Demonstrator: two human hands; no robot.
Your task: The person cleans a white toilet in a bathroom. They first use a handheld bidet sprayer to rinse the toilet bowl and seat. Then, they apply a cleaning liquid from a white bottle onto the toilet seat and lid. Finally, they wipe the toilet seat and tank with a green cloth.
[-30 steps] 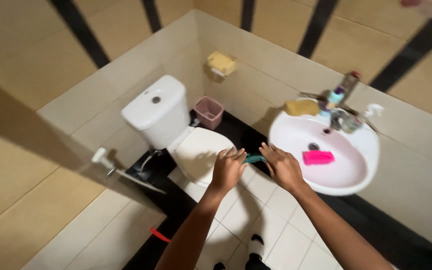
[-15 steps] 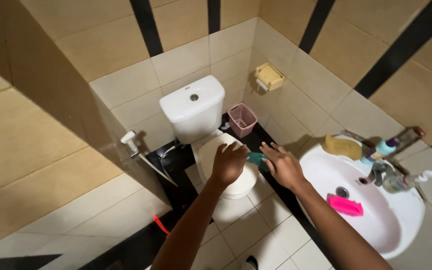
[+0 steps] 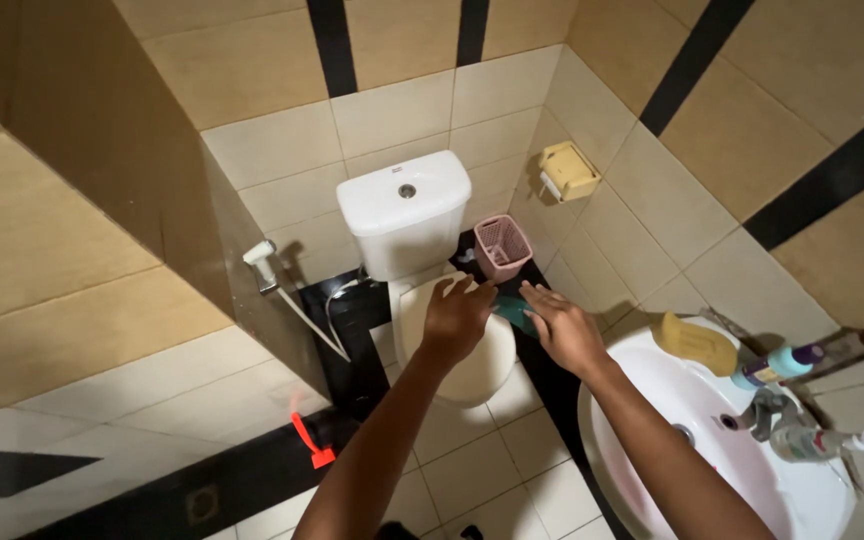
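Note:
Both my hands reach out over a white toilet (image 3: 452, 370) whose lid is down. My left hand (image 3: 455, 318) hovers above the lid with fingers spread, its fingertips touching a small teal object (image 3: 512, 310). My right hand (image 3: 567, 330) holds the other end of that teal object, which is mostly hidden between the two hands. The white cistern (image 3: 404, 212) stands behind the bowl against the tiled wall.
A pink bin (image 3: 503, 246) sits beside the cistern. A yellow holder (image 3: 569, 170) hangs on the right wall. A white sink (image 3: 652, 400) at right carries a yellow sponge (image 3: 697, 343), bottles (image 3: 780, 363) and a tap (image 3: 762, 410). A bidet sprayer (image 3: 260, 255) hangs left; a red object (image 3: 307, 440) lies on the floor.
The view has swung left and upward: the toilet now sits in the middle, the sink has slid to the lower right corner. Both hands stay together on the teal object.

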